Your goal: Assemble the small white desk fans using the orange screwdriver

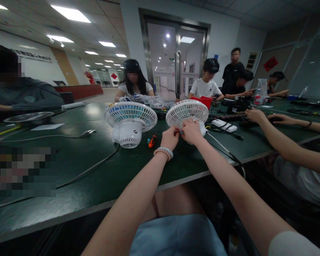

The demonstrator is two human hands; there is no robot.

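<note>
Two white fans lie on the green table with their round grilles tilted up and away from me. At the right fan (187,109), my left hand (171,137) is closed in a pinch beside the lower housing. My right hand (192,131) rests against this fan with bent fingers, its fingertips close to those of my left hand. Something small and dark shows between the two hands, too small to name. The left fan (130,119) stands untouched. An orange screwdriver (151,141) lies between the fans.
A white power strip (224,125) and dark cables lie right of the fans. A red bin (202,102) stands behind. A metal tray (29,118) and a plug (88,133) are on the left. Several people sit around the table; one person's hands reach in at the right.
</note>
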